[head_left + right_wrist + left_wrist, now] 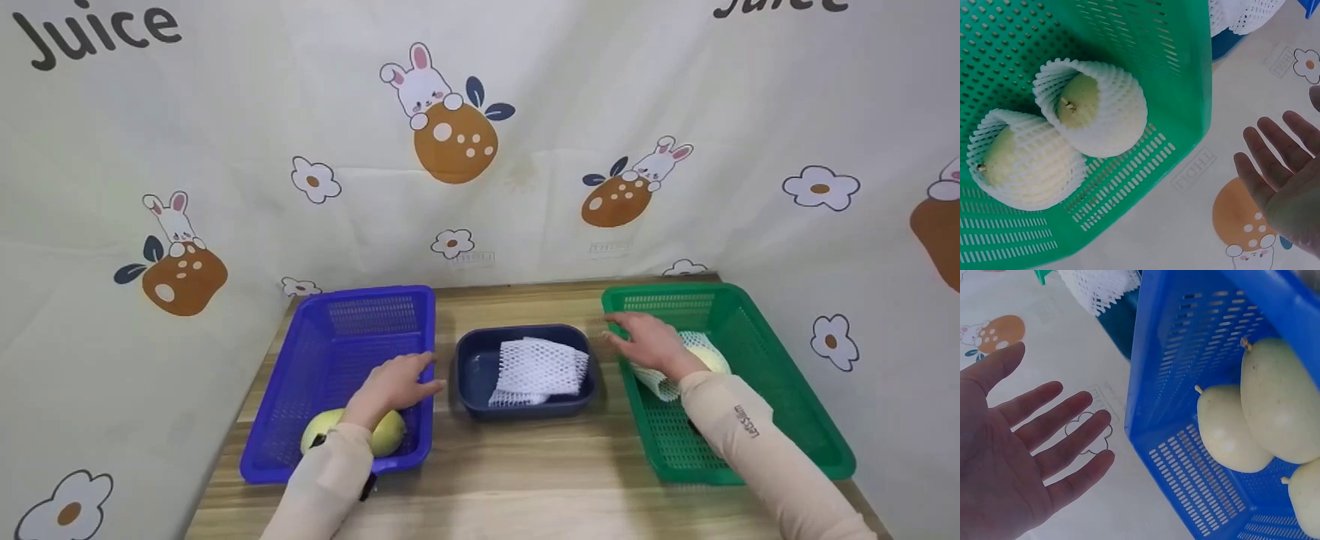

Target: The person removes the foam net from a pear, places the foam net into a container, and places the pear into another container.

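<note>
My left hand (397, 382) hovers over the right side of a blue basket (311, 367), fingers extended and holding nothing. Three bare pale-green mangoes (1283, 402) lie in that basket in the left wrist view; the left forearm partly covers them in the head view. Over the left rim of a green basket (780, 405) is my right hand (651, 345), its palm bare and fingers spread in the right wrist view. Two mangoes in white foam net sleeves (1112, 118) sit inside the green basket, partly hidden by the right hand and forearm in the head view.
Between the baskets stands a dark blue basin (476, 371) with white foam net sleeves (540, 367) lying flat in it. All three containers are on a wood-grain table (525, 480). A printed cloth (540, 210) hangs behind and at both sides.
</note>
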### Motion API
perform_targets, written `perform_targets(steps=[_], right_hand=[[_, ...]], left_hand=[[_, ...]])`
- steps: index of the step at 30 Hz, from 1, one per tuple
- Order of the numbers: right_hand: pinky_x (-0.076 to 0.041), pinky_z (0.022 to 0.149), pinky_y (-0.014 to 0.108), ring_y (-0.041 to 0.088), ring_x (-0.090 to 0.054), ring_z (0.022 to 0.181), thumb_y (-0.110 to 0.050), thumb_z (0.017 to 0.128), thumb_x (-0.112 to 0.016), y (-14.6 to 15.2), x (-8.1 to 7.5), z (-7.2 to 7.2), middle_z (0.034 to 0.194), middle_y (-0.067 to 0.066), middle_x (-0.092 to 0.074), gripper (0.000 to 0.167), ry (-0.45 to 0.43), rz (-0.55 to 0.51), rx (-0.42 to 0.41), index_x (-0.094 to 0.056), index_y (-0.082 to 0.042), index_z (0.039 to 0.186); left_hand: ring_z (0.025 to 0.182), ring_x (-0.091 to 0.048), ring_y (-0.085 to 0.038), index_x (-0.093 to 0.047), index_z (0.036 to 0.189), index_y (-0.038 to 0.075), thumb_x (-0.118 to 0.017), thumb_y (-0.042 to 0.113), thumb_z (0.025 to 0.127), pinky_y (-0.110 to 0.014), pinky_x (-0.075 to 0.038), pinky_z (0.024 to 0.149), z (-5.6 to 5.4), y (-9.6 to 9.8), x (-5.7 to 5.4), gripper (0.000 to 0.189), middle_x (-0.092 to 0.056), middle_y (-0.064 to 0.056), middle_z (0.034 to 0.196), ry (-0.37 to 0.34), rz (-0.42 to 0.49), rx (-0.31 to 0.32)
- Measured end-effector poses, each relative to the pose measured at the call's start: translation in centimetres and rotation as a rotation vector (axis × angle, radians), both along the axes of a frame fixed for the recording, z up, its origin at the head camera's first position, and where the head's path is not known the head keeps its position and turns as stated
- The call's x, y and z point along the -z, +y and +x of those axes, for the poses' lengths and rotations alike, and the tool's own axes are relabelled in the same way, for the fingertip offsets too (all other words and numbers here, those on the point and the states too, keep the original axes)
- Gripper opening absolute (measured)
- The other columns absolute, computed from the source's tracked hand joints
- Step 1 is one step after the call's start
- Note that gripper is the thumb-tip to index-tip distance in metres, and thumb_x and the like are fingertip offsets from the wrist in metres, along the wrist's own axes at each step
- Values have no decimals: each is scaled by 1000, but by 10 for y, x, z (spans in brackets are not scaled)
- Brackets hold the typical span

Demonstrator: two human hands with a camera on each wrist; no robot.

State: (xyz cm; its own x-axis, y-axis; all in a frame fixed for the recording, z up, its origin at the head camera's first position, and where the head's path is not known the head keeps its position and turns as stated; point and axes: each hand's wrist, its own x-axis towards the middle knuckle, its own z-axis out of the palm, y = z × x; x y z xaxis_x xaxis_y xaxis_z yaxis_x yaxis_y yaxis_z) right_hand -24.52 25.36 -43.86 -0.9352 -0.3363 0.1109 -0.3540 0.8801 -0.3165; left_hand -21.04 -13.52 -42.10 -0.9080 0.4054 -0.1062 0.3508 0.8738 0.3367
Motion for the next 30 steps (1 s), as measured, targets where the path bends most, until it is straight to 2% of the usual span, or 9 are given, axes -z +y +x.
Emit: perform_targets(steps=[6, 12, 20, 30], right_hand=[[-41, 79, 50, 34, -51, 101, -26, 88, -52, 16, 1, 1, 113, 18, -55, 40, 1, -15, 43, -53, -1, 119], [-41, 78, 52, 36, -51, 100, -26, 88, -51, 33, 4, 0, 113, 20, -54, 40, -7, -14, 86, -53, 0, 119], [-41, 75, 54, 40, -50, 99, -24, 89, -51, 48, 16, -5, 113, 24, -52, 40, -80, 24, 134, -52, 4, 117], [-37, 80, 57, 48, -41, 104, -24, 85, -56, 50, 44, -14, 118, 34, -41, 53, -138, 77, 147, -41, 9, 123]], left_hand=[[99, -52, -33, -52, 116, 1, -59, 30, 83, -44, -42, 81, 15, -3, 10, 45, -56, -19, 107, 25, 79, 71], [98, -53, -32, -53, 116, 3, -58, 34, 83, -44, -43, 80, 21, -5, 18, 46, -57, -17, 109, 24, 57, 71], [105, -50, -32, -52, 119, 2, -57, 36, 83, -44, -38, 86, 26, -5, 27, 50, -55, -16, 114, -7, 64, 61], [102, -51, -31, -53, 116, 2, -58, 38, 82, -43, -40, 84, 30, -3, 31, 50, -56, -16, 111, 18, 65, 77]])
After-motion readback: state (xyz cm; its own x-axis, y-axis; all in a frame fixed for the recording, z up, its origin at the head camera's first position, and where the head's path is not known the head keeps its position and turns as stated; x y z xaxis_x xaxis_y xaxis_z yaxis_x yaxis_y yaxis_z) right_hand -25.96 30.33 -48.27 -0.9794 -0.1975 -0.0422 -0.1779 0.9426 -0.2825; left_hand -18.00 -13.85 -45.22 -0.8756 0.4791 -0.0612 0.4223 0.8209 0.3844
